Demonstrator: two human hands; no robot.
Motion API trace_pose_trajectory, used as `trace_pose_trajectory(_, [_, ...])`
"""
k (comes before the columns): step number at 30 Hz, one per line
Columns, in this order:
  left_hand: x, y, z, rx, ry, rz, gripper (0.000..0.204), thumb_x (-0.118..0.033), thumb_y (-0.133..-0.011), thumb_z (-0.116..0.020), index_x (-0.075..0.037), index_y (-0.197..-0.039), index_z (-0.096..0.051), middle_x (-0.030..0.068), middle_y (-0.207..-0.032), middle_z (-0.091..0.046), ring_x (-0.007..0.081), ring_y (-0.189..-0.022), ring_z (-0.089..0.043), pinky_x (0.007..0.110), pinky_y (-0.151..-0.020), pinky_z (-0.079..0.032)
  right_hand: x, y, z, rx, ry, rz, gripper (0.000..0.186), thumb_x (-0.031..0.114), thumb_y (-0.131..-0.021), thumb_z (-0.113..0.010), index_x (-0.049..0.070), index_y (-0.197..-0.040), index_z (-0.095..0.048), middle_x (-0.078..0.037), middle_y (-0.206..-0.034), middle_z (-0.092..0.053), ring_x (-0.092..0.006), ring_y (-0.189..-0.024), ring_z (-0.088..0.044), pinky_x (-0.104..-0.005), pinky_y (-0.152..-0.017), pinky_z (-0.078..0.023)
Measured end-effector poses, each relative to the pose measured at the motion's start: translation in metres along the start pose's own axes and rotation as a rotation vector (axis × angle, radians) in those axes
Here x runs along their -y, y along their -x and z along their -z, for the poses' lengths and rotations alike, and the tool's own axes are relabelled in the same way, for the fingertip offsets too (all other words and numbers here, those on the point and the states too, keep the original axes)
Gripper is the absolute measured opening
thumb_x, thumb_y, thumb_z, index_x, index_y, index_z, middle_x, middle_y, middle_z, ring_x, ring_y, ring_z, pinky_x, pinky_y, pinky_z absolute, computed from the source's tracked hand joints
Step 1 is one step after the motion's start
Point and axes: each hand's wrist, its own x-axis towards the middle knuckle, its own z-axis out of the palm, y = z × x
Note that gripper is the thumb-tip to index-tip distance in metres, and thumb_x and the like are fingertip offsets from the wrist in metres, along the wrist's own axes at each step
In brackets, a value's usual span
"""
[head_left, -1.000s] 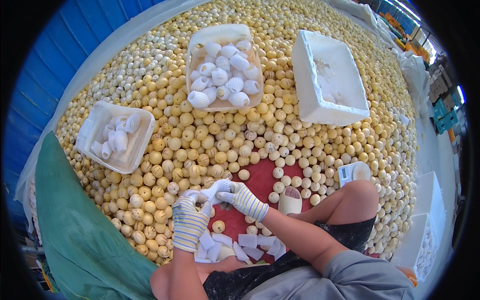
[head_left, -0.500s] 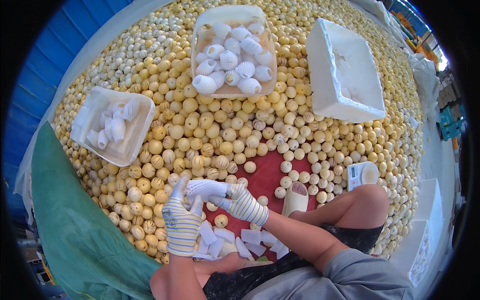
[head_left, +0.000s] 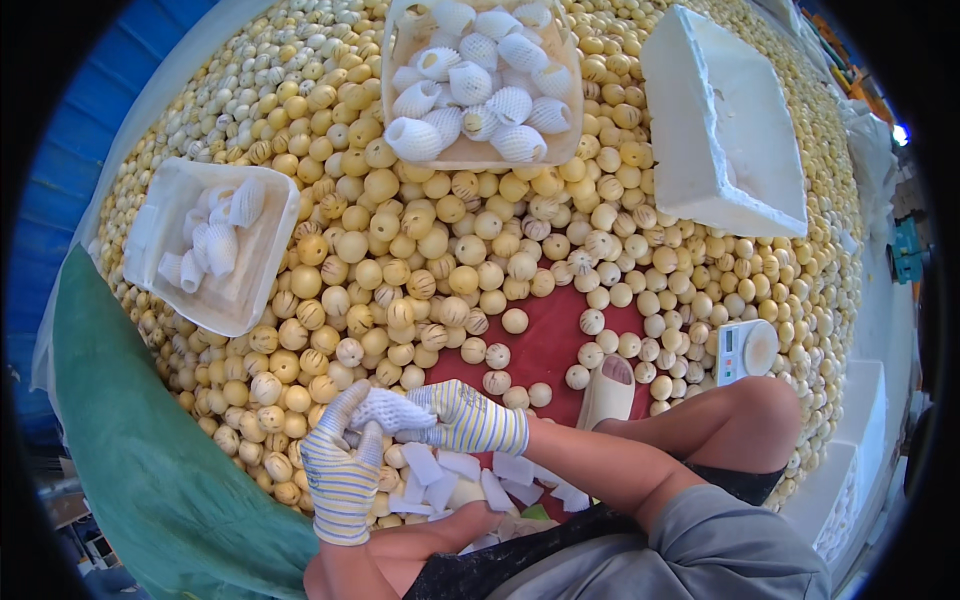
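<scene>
My gloved left hand (head_left: pixel 342 465) and gloved right hand (head_left: pixel 470 418) are closed on a white foam mesh sleeve (head_left: pixel 390 405) low in the middle of the view. My left thumb and fingers grip its left end; my right fingers hold its right end. I cannot make out whether anything is inside it. Around and beyond my hands lie many pale yellow striped round fruit (head_left: pixel 350 245). Flat white foam pieces (head_left: pixel 460 462) lie just below my hands, by my legs.
Plastic crates (head_left: pixel 270 250) (head_left: pixel 480 150) hold foam-sleeved items. A white foam box (head_left: pixel 685 120) stands at back right, a small scale (head_left: pixel 746 350) by my right knee, more white boxes (head_left: pixel 835 480) at right. Red cloth (head_left: pixel 540 345) shows between fruit; green cloth (head_left: pixel 110 420) lies left.
My hands and the mesh sleeve have moved left and slightly down in the view; my left fingers now wrap round its end. The crates and foam box appear higher as the view has shifted.
</scene>
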Motion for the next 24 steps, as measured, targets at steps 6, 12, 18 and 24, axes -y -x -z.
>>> trace_pose_trajectory(6, [0.000,-0.005,-0.010,-0.251,0.040,0.049,0.040,0.009,-0.082,-0.059,0.008,-0.122,-0.055,0.0155,-0.107,-0.064,0.0158,-0.092,-0.061,0.026,-0.080,-0.051,-0.112,-0.069,0.016,-0.213,0.913,-0.125,0.053,0.020,-0.080,-0.064,0.013,-0.130,-0.048,-0.017,-0.128,-0.050,-0.0329,-0.109,-0.055,-0.0407,-0.091,-0.046])
trace_pose_trajectory(12, [-0.001,-0.013,-0.003,-0.441,-0.199,0.035,0.042,0.007,-0.084,-0.060,0.006,-0.125,-0.054,0.0157,-0.116,-0.061,0.0196,-0.102,-0.058,0.031,-0.090,-0.049,-0.147,-0.100,0.024,-0.259,0.409,-0.353,0.038,0.024,-0.089,-0.061,0.012,-0.124,-0.055,-0.016,-0.117,-0.061,-0.0273,-0.100,-0.062,-0.0393,-0.083,-0.052])
trace_pose_trajectory(18, [0.000,-0.010,0.000,-0.485,-0.185,0.024,0.041,0.001,-0.088,-0.055,0.004,-0.129,-0.051,0.0225,-0.117,-0.061,0.0281,-0.103,-0.063,0.039,-0.090,-0.051,-0.064,-0.029,0.054,-0.151,-1.182,-0.445,0.051,0.047,-0.093,-0.055,0.005,-0.122,-0.052,-0.016,-0.103,-0.066,-0.0192,-0.073,-0.064,-0.0300,-0.063,-0.053])
trace_pose_trajectory(24, [-0.006,-0.002,-0.026,-0.085,-0.054,-0.226,0.057,-0.005,-0.078,-0.069,0.001,-0.131,-0.048,0.0211,-0.118,-0.059,0.0289,-0.107,-0.060,0.038,-0.093,-0.050,0.009,0.007,0.030,0.020,-1.146,-0.384,0.064,0.059,-0.092,-0.049,0.001,-0.119,-0.052,-0.014,-0.089,-0.067,-0.0188,-0.065,-0.065,-0.0260,-0.053,-0.052])
